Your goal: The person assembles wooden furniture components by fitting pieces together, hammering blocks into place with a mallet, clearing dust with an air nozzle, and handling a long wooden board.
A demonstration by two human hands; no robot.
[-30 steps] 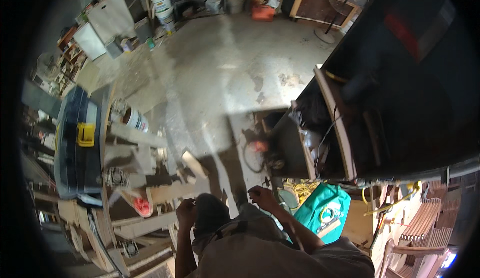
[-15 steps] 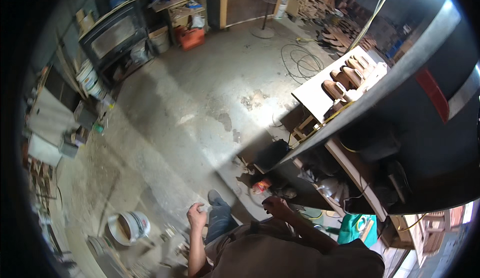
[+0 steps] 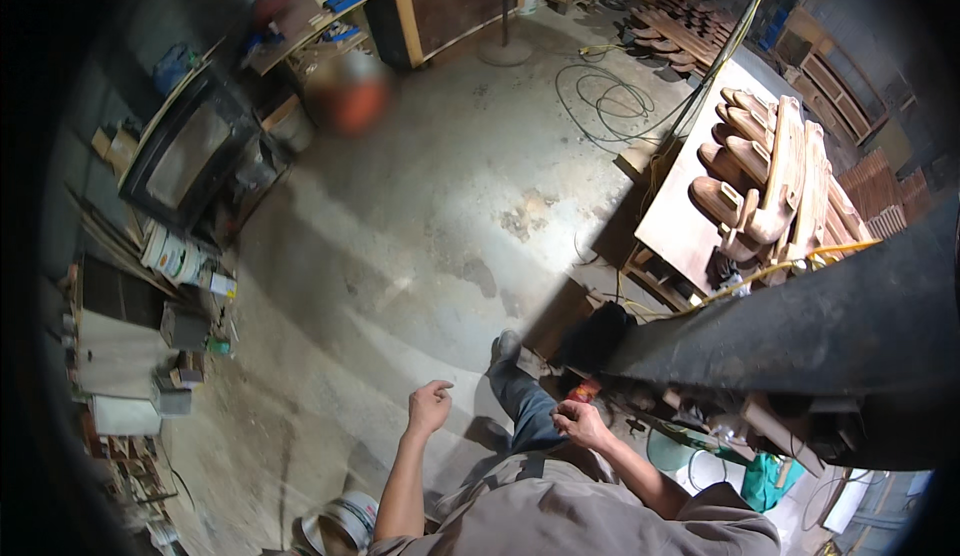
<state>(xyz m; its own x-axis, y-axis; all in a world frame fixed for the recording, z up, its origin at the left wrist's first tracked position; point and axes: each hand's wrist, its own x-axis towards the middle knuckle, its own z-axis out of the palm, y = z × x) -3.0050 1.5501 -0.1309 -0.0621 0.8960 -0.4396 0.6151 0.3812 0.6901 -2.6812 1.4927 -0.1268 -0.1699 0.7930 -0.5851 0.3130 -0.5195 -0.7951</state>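
My left hand (image 3: 431,406) hangs in the air over the concrete floor, loosely bent, with one finger reaching to the right and nothing seen in it. My right hand (image 3: 583,422) is in front of my right thigh, its fingers half curled and apart; no object shows in it. Below the hands, my leg in dark trousers (image 3: 532,408) steps forward with a dark shoe (image 3: 508,344). Nearest the right hand is a small red-orange thing (image 3: 584,392), partly hidden by a dark machine. A white bucket (image 3: 355,516) stands behind my left forearm.
The dark machine's long edge (image 3: 760,341) runs along my right. Beyond it, a pale table (image 3: 680,201) carries shaped wooden parts (image 3: 745,156). A coiled cable (image 3: 605,106) lies on the floor (image 3: 400,256). Boxes and boards (image 3: 125,336) line the left. A workbench (image 3: 450,11) stands far back.
I have stepped forward and the view has turned. The pale table and wooden parts show more fully. Both hands have shifted right in view; the bucket has dropped toward the lower edge.
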